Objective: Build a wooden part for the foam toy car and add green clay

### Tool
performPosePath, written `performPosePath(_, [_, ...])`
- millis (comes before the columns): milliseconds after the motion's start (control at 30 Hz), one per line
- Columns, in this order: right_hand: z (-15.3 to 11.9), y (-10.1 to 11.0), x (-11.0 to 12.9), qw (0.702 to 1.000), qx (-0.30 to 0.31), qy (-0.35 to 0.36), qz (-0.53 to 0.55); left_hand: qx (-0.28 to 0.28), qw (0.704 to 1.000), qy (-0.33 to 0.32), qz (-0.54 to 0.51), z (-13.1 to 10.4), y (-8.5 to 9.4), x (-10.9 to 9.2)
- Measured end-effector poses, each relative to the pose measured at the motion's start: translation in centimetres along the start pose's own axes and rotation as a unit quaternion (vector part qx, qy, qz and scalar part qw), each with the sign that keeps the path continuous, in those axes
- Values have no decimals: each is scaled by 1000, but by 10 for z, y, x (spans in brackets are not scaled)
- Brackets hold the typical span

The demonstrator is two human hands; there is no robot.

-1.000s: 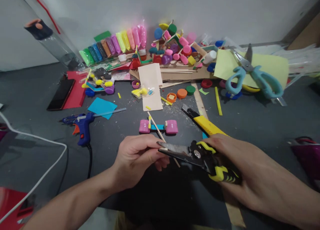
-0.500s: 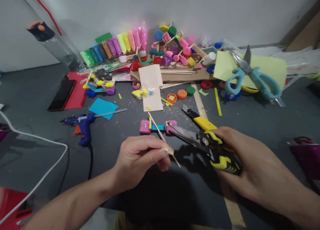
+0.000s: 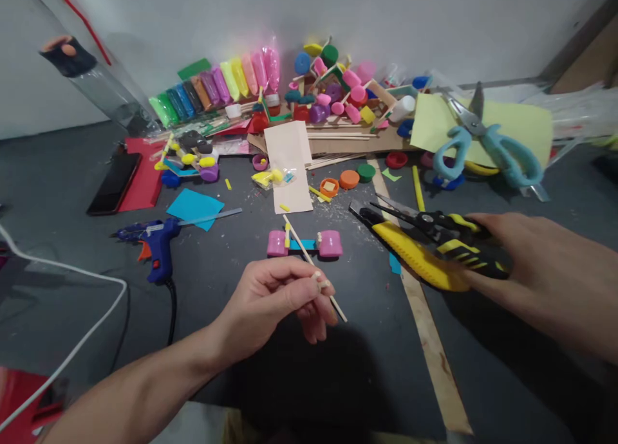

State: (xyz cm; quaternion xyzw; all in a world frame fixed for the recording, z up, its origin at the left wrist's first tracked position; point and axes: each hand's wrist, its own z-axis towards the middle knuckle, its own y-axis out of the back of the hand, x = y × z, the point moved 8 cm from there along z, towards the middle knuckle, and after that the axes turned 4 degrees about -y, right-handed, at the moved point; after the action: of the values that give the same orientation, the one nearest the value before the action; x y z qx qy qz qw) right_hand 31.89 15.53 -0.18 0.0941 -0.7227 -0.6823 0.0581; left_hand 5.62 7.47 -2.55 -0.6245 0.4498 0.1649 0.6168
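Small wooden pieces point(image 3: 317, 279) are pinched by the left hand point(image 3: 284, 296), nearer than the pink-wheeled chassis point(image 3: 330, 243); shears point(image 3: 427, 219) are gripped by the right hand point(image 3: 521, 264), beside the yellow utility knife point(image 3: 410, 254). Trimming appears complete; controlled release of the shears is probably required.

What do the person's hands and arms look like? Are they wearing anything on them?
The bare left hand and bare right hand wear no gloves. I see no rings, watch or bracelet. No sleeve shows on the bare left forearm or the visible right wrist.
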Motion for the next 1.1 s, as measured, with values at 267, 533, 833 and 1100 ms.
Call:
performPosePath(267, [1, -17, -27, 997, 75, -10, 10, 1, 998, 60, 14, -4, -3, 9])
performPosePath(533, [-48, 53, 107, 892, -47, 296, 337, 11, 982, 150, 110, -10, -10, 19])
performPosePath(833, [-46, 32, 138, 830, 48, 256, 492, 83, 961, 182, 192, -10, -18, 27])
performPosePath(1100, [-42, 4, 128, 707, 160, 31, 688, 60, 961, 68, 261, -7, -19, 12])
